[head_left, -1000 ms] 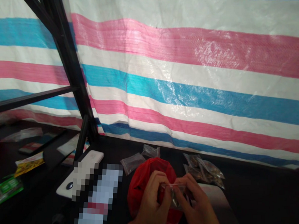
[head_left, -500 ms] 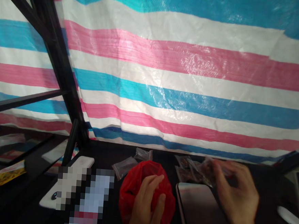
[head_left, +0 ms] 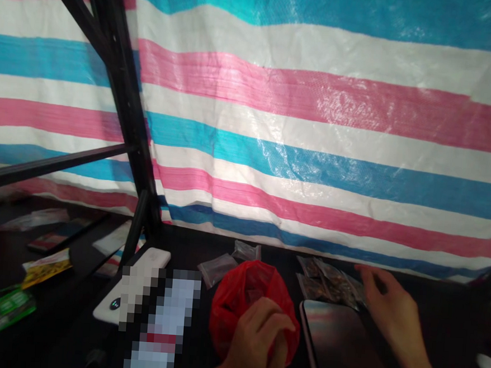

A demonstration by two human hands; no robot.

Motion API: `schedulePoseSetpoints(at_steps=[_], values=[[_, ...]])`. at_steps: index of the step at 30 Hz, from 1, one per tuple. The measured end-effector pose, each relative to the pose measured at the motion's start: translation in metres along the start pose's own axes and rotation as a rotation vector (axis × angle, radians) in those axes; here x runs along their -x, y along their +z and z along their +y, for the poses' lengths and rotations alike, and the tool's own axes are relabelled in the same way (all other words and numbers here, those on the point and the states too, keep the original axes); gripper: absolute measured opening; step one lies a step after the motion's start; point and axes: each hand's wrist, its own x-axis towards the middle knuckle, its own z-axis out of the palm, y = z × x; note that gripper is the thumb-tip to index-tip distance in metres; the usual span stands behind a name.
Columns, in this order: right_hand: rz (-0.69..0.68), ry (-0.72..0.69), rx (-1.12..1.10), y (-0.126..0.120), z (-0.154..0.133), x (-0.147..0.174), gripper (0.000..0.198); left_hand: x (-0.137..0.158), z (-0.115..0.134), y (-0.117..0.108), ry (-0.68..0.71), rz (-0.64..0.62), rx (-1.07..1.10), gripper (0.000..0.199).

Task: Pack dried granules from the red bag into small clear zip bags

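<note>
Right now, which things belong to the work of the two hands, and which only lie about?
In use:
left hand gripping red plastic bag
right hand by filled clear plastic pouches

Lying about:
dark glossy tablet
white flat device
green packet

The crinkled red plastic bag (head_left: 246, 296) looks thin and glossy. The small clear plastic pouches (head_left: 331, 282) shine too. Behind hangs a glossy woven striped plastic tarpaulin (head_left: 316, 127).
</note>
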Motion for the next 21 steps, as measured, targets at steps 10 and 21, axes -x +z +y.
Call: schedulePoseSetpoints(at_steps=[10,21], values=[[-0.678,-0.669,0.101,0.085,-0.156,-0.009,0.038,0.004,-0.001,0.003,0.098,0.065,-0.19,0.02],[-0.689,-0.778,0.31,0.053,-0.139,-0.028,0.041,-0.012,0.001,-0.012,-0.159,0.205,-0.321,0.02]])
